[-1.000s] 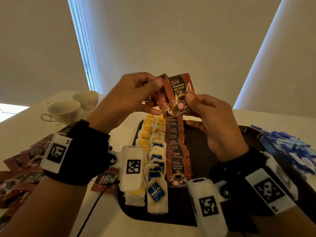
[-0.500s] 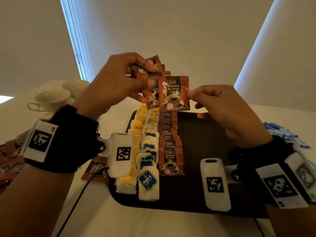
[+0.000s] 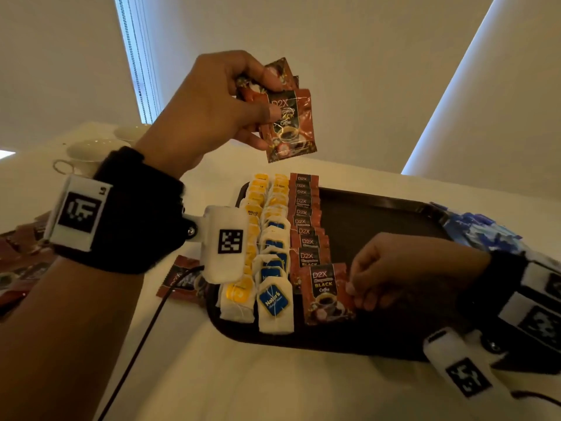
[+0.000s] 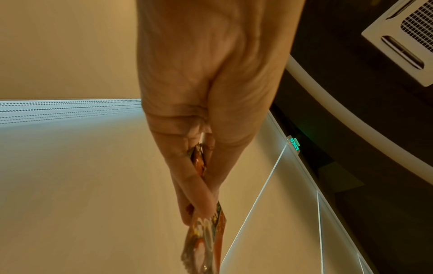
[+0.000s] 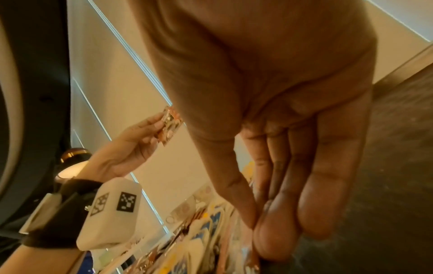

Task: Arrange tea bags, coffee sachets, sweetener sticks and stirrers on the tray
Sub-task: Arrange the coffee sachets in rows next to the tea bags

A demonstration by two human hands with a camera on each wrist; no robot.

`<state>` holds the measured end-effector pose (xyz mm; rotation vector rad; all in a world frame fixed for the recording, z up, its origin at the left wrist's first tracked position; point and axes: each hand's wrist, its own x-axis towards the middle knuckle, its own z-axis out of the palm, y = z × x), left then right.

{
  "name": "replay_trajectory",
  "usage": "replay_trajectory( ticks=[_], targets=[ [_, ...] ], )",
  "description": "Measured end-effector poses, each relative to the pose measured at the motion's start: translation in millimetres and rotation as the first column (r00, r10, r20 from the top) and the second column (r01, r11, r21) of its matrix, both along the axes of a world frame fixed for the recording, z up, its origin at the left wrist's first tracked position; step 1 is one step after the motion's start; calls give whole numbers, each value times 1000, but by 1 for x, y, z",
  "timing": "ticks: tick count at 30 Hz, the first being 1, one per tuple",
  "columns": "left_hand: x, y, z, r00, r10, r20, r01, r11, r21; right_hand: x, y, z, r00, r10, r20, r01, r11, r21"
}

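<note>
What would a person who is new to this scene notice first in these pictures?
Probably the left hand, raised above the table and holding a fan of red coffee sachets. Below it, on the dark tray, run neat overlapping rows of yellow tea bags, blue tea bags and sachets. At the near end of the sachet row, the right hand pinches one more coffee sachet by its edge.

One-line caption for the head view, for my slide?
Right hand lays a coffee sachet on the tray; left hand holds spare sachets.
</note>
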<state>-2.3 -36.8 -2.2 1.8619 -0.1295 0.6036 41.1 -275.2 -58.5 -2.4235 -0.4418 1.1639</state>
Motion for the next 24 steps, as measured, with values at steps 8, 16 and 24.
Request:
replay_trajectory(
  ticks=[8, 16, 24],
  targets=[
    [-3, 2, 3, 1000, -8, 15, 8, 1000, -3, 8, 23, -11, 998, -58, 1, 58, 995, -77],
    [-5, 5, 4, 1000, -13, 19, 13, 1000, -3, 14, 23, -2, 990, -127, 55, 130, 989, -72],
    [-4, 3, 3, 999, -33, 2, 33, 999, 0, 16, 39, -8, 984, -109, 138, 117, 992, -52]
  ],
)
